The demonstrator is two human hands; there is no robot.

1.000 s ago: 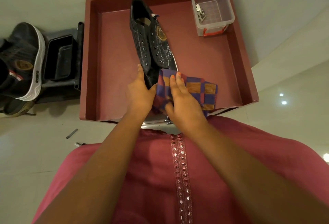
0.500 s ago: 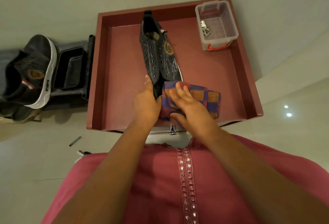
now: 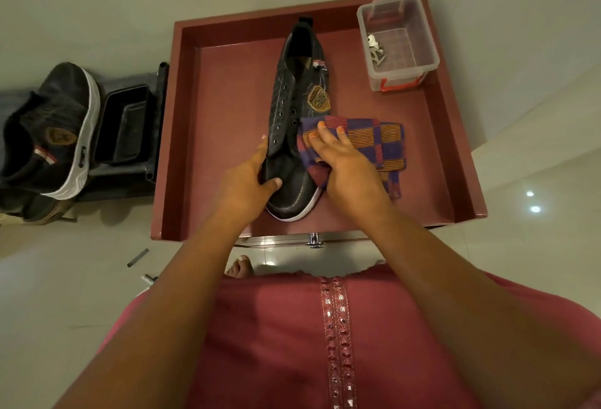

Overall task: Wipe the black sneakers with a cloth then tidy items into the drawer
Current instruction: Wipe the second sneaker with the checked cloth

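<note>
A black sneaker (image 3: 294,109) with a gold badge lies lengthwise on the maroon tray-like tabletop (image 3: 224,135), toe toward me. My left hand (image 3: 248,177) grips its toe end, thumb over the top. My right hand (image 3: 341,161) presses a purple and orange checked cloth (image 3: 374,145) against the sneaker's right side, fingers spread flat on the cloth. The second black sneaker (image 3: 55,135), with a white sole, stands off to the left on a dark stand. A drawer front with a metal knob (image 3: 314,239) shows just under the tabletop's near edge.
A clear plastic box (image 3: 398,44) with small metal pieces stands in the far right corner of the tabletop. A black rectangular tub (image 3: 122,125) sits left of it. A small dark stick (image 3: 137,257) lies on the pale floor. My foot (image 3: 240,267) shows below.
My view has tilted so the tabletop sits lower in the picture. My right hand slid the cloth from the toe up along the sneaker's right side, uncovering the toe. My left hand stays on the toe.
</note>
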